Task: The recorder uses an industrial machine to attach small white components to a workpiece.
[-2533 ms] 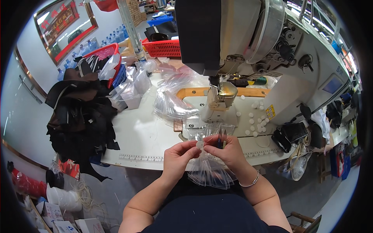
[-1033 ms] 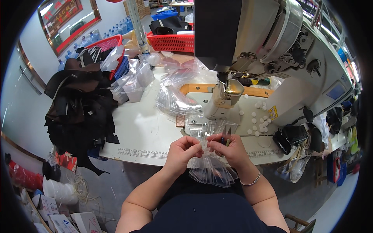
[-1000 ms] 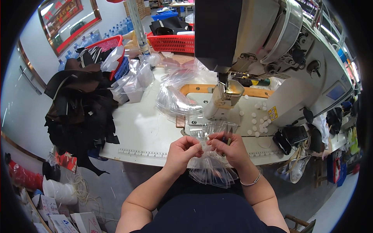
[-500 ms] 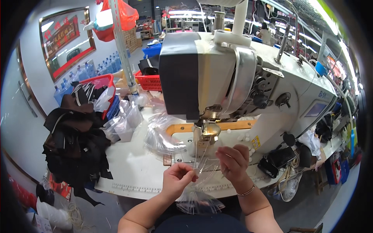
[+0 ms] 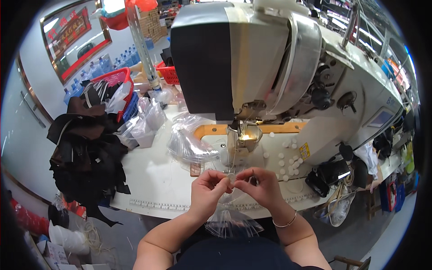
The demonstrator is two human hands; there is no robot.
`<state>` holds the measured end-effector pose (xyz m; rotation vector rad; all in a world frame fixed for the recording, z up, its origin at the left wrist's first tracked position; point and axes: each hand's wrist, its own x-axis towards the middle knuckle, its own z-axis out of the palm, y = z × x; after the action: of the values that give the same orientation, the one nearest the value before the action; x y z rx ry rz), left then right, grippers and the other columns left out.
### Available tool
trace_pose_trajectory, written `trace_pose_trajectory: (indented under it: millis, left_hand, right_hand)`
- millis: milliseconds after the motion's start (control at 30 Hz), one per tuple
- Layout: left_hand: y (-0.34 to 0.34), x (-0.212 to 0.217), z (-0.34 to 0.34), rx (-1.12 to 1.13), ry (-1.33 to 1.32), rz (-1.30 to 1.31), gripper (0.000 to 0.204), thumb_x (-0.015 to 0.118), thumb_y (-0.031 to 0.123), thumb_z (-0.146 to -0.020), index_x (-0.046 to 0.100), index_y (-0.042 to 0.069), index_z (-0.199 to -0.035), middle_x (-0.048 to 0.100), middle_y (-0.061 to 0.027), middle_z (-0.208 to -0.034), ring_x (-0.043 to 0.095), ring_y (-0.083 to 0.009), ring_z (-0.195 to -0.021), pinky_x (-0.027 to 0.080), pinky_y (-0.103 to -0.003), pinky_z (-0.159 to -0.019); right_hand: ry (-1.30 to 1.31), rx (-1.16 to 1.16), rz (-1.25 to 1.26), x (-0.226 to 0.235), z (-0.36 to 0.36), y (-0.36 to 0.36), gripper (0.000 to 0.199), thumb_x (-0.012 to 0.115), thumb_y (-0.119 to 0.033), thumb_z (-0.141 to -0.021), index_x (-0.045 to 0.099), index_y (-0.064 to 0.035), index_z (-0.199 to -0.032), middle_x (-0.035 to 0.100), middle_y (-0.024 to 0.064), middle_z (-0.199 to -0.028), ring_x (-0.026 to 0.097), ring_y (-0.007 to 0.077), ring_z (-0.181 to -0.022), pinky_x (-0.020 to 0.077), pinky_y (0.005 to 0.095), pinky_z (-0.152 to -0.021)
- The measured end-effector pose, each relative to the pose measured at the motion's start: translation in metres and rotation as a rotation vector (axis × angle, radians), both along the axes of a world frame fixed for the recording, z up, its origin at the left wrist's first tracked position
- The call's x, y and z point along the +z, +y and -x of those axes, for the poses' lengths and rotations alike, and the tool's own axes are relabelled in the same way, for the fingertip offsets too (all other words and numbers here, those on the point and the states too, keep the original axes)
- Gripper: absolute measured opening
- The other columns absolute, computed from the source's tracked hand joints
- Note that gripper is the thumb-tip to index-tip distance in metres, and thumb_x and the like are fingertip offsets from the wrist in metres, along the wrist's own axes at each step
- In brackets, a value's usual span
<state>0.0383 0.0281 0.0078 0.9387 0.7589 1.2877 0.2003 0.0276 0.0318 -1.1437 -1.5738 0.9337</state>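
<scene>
My left hand (image 5: 208, 189) and my right hand (image 5: 259, 185) meet at the table's front edge, fingertips pinched together on a small clear piece (image 5: 231, 179) just below the sewing machine's needle area (image 5: 243, 137). A clear plastic bag (image 5: 231, 221) hangs from under my hands over the table edge into my lap. Thin thread runs down from the needle toward my fingers. The large grey and white sewing machine (image 5: 270, 67) stands right behind my hands. My right wrist wears a thin bracelet.
Several small white round pieces (image 5: 288, 155) lie on the machine bed at the right. Crumpled clear bags (image 5: 186, 144) sit left of the needle. A heap of black fabric (image 5: 85, 157) hangs off the table's left side. Red baskets (image 5: 119, 78) stand behind. A ruler strip (image 5: 157, 207) edges the white table.
The view has tilted up and closer to the machine. My hands, apart half a second ago with the right one raised, have come back together in front of the needle.
</scene>
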Motion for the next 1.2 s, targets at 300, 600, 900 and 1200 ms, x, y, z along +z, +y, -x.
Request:
trace_pose_trajectory:
  millis: [300,600,900,1200]
  left_hand:
    - [-0.006,-0.003,0.008,-0.03,0.041,-0.018,0.009,0.057,0.004,-0.081,0.053,-0.001,-0.087,0.06,-0.0073,-0.078,0.058,-0.0114,-0.069,0.049,-0.024,-0.065]
    - [0.002,-0.005,0.008,-0.03,0.039,-0.063,0.007,0.058,0.004,-0.08,0.053,-0.001,-0.083,0.059,-0.0066,-0.076,0.058,-0.0113,-0.068,0.049,-0.024,-0.063]
    - [0.057,0.025,0.01,-0.254,-0.121,0.253,0.01,0.061,0.009,-0.076,0.053,0.004,-0.08,0.056,-0.0043,-0.071,0.057,-0.0135,-0.064,0.046,-0.022,-0.054]
    - [0.11,0.058,0.005,-0.331,0.232,0.255,0.014,0.06,0.009,-0.074,0.057,0.0,-0.085,0.059,-0.0069,-0.074,0.061,-0.014,-0.065,0.051,-0.023,-0.056]
  right_hand:
    - [0.049,0.182,0.111,-0.006,0.0,0.005,0.01,0.066,-0.008,-0.076,0.062,0.001,-0.078,0.062,0.0009,-0.068,0.05,0.0018,-0.058,0.0397,0.0158,-0.053]
    - [0.039,0.247,0.156,-0.006,-0.001,0.011,0.007,0.063,-0.007,-0.078,0.061,0.0006,-0.078,0.063,0.0028,-0.072,0.054,0.0048,-0.065,0.0423,0.0176,-0.058]
    - [-0.59,-0.253,-0.863,0.018,-0.025,0.053,0.028,0.067,-0.004,-0.064,0.061,-0.0103,-0.09,0.056,0.0058,-0.101,0.053,0.0206,-0.076,0.0445,0.0292,-0.062]
    - [-0.656,-0.115,-0.881,0.04,-0.044,0.071,0.033,0.06,0.003,-0.06,0.062,-0.0135,-0.089,0.061,0.0003,-0.078,0.056,0.0179,-0.065,0.0444,0.0307,-0.061]
